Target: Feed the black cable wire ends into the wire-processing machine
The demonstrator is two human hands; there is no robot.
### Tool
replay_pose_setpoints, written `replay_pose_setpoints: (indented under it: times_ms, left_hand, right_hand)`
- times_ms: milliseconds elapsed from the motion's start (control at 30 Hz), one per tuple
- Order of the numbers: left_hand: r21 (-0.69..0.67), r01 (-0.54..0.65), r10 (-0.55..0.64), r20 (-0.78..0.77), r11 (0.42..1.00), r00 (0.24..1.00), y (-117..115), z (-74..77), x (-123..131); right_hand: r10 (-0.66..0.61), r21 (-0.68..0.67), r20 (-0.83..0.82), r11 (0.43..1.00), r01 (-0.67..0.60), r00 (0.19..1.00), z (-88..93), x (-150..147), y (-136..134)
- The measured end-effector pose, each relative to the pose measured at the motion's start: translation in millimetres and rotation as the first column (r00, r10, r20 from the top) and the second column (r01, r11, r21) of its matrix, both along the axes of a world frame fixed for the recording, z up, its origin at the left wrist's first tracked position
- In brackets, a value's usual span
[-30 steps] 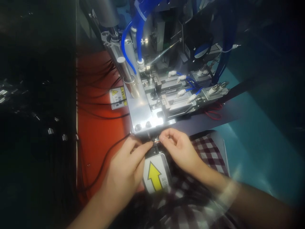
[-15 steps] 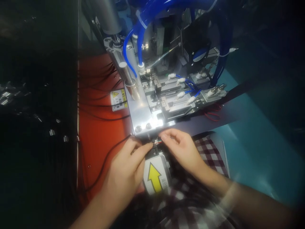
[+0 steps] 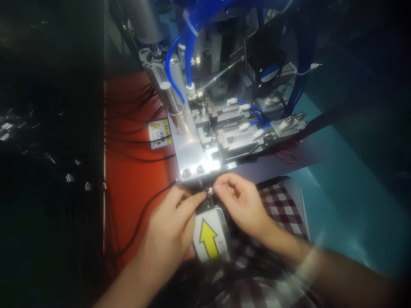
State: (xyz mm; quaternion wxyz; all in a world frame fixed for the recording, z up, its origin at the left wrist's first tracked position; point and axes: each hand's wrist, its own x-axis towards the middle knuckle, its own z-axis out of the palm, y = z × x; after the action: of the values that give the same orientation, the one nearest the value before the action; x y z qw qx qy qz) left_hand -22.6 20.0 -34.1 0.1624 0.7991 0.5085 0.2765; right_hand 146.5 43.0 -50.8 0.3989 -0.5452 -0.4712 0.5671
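My left hand (image 3: 173,216) is closed in a pinch at the front of the machine's metal plate (image 3: 189,156), its thumb and fingertips at a tiny light-coloured piece (image 3: 210,190). From the other side, my right hand (image 3: 242,201) is also pinched, thumb against forefinger, close to the same piece. What lies inside either pinch is too small and too covered to name. Just below the fingertips sits a small dark fixture (image 3: 208,204). Under it is a white panel with a yellow arrow (image 3: 208,239).
Blue air hoses (image 3: 189,55) arch over the metal cylinders (image 3: 240,143) behind my hands. An orange-red base (image 3: 135,184) with black cables and a warning label (image 3: 159,134) lies to the left. Checked cloth (image 3: 282,203) shows beneath my right forearm.
My right hand has shifted slightly and its fingers have curled more tightly. A thin red strand seen between the hands before is now hardly visible. My left hand stays in place.
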Motion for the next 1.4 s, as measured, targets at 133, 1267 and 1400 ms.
replay_pose_setpoints:
  times_ms: [133,1267,1400]
  left_hand:
    - [0.015,0.006,-0.006,0.007,1.000,1.000,0,0.1,0]
    - [0.023,0.017,-0.015,-0.057,1.000,0.998,-1,1.5,-3]
    - [0.004,0.046,-0.045,-0.143,0.999,0.989,-2,1.2,-10]
  right_hand:
    - [0.010,-0.115,-0.007,0.993,-0.011,1.000,2.2,2,3]
    - [0.025,-0.239,-0.102,0.970,-0.049,0.995,-3.5,4,3]
    - [0.021,0.038,0.212,0.999,-0.030,0.977,-5.2,2,-2]
